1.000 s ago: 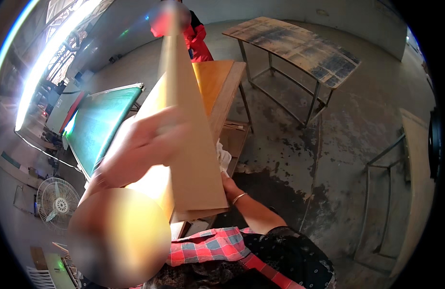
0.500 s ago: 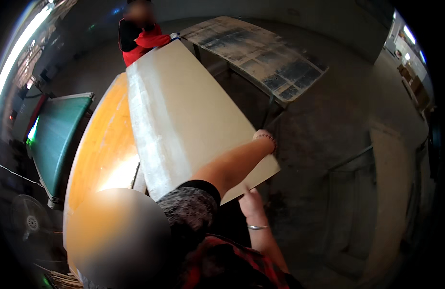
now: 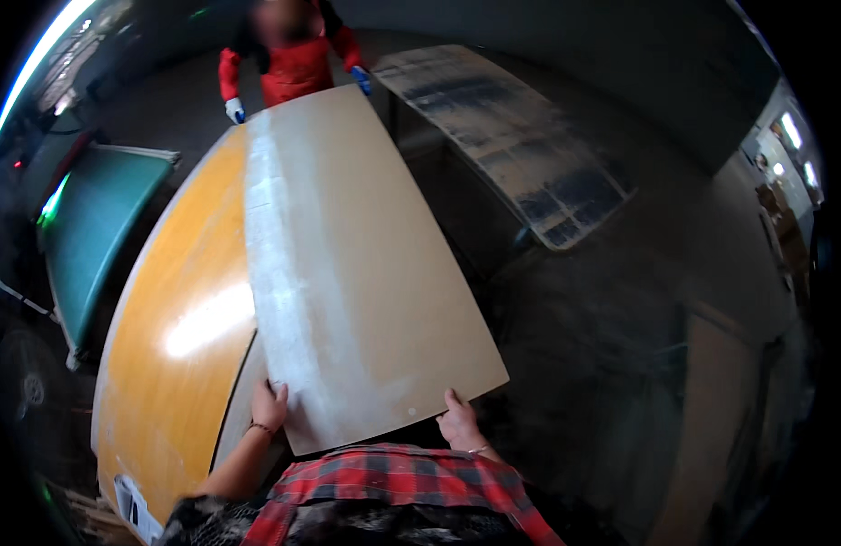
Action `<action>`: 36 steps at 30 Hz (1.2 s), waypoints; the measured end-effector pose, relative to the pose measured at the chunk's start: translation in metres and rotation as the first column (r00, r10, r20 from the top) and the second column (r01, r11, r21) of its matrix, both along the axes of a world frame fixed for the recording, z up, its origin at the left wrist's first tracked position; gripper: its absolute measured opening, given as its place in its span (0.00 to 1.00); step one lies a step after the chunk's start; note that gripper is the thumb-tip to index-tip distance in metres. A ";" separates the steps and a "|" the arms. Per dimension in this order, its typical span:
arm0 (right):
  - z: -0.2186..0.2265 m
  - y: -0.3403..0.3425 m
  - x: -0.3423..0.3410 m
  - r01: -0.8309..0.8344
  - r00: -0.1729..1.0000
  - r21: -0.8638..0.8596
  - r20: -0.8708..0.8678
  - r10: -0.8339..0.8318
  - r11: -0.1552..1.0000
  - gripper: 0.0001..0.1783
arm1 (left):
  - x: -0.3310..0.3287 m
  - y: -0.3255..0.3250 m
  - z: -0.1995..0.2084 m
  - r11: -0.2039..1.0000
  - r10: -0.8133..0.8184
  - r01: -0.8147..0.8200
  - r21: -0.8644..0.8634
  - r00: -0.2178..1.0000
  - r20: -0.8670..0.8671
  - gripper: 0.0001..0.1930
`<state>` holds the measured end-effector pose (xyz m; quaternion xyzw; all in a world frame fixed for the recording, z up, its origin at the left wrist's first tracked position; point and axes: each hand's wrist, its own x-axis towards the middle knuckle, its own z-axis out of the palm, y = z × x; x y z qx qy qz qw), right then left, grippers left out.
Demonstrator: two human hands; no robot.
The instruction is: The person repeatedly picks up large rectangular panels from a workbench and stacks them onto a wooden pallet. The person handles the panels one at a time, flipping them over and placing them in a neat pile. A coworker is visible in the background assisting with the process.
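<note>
A large beige panel with a whitish, shiny band along its left side stretches away from me. My left hand grips its left edge close to the near corner, thumb on top. At the near edge, towards the right corner, my right hand has its thumb on the board and its fingers hidden underneath. Across from me a person in a red apron stands at the far end, gloved hands at the two far corners. Under and left of the panel lies a glossy orange board.
A dusty, dark-stained table stands at the far right. On the left is a green-topped table, with a fan nearer me. A brown sheet stands at the right. A paper label lies on the orange board's near end.
My left hand has left the panel's right edge and now holds its left edge. The panel's near end has swung left and nearer. The far person's two gloved hands now show at its corners.
</note>
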<state>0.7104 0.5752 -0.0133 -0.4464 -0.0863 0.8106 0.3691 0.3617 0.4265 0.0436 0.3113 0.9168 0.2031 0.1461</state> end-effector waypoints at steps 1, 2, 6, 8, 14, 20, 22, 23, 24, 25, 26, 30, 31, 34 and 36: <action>0.001 0.002 0.001 -0.058 0.996 -0.067 0.070 0.063 0.996 0.17 | -0.003 -0.010 -0.013 0.981 0.177 -0.153 -0.117 0.957 0.230 0.24; 0.003 0.003 0.003 -0.103 0.993 -0.067 0.044 0.106 0.992 0.16 | -0.001 -0.014 -0.025 0.954 0.262 -0.298 0.017 0.865 0.429 0.26; 0.016 0.019 0.018 -0.191 0.981 -0.089 0.019 0.193 0.978 0.16 | 0.013 -0.006 -0.042 0.856 0.317 -0.492 0.158 0.741 0.592 0.25; 0.028 0.036 0.029 -0.284 0.958 -0.032 0.018 0.285 0.958 0.17 | 0.019 0.004 -0.033 0.837 0.426 -0.540 0.094 0.749 0.507 0.24; 0.068 0.139 0.065 -0.322 0.946 0.222 0.032 0.324 0.920 0.18 | 0.067 0.092 -0.008 0.753 0.323 -0.592 0.288 0.713 0.622 0.24; 0.066 0.294 0.130 -0.183 0.979 0.338 -0.018 0.201 0.923 0.19 | 0.141 0.226 0.015 0.786 0.259 -0.539 0.304 0.732 0.630 0.21; 0.058 0.357 0.155 -0.157 0.985 0.280 -0.029 0.171 0.947 0.18 | 0.172 0.289 0.010 0.780 0.236 -0.536 0.322 0.729 0.643 0.21; 0.052 0.387 0.167 -0.166 0.986 0.209 0.068 0.155 0.964 0.18 | 0.183 0.316 0.006 0.805 0.217 -0.509 0.306 0.731 0.647 0.20; 0.045 0.418 0.188 -0.150 0.989 0.239 0.046 0.143 0.959 0.17 | 0.205 0.347 -0.002 0.807 0.180 -0.501 0.313 0.714 0.677 0.21; 0.040 0.449 0.202 -0.135 0.991 0.229 0.048 0.127 0.964 0.17 | 0.218 0.376 -0.010 0.808 0.130 -0.475 0.347 0.719 0.682 0.22; 0.033 0.480 0.217 -0.103 0.994 0.229 0.063 0.091 0.968 0.17 | 0.231 0.409 -0.018 0.876 0.146 -0.387 0.289 0.782 0.606 0.24; 0.018 0.596 0.268 -0.061 0.985 0.250 0.172 0.018 0.966 0.19 | 0.281 0.520 -0.029 0.983 0.048 -0.111 0.147 0.926 0.374 0.30; 0.016 0.613 0.285 -0.061 0.989 0.235 0.147 0.026 0.970 0.19 | 0.296 0.539 -0.028 0.994 0.017 -0.055 0.092 0.930 0.367 0.31; 0.022 0.664 0.322 -0.185 0.857 0.283 0.515 0.014 0.941 0.21 | 0.336 0.593 -0.013 0.985 -0.143 0.165 -0.044 0.936 0.320 0.32; 0.026 0.678 0.355 -0.368 0.780 0.234 0.604 0.162 0.900 0.19 | 0.355 0.606 -0.003 0.952 -0.168 0.265 -0.155 0.873 0.458 0.33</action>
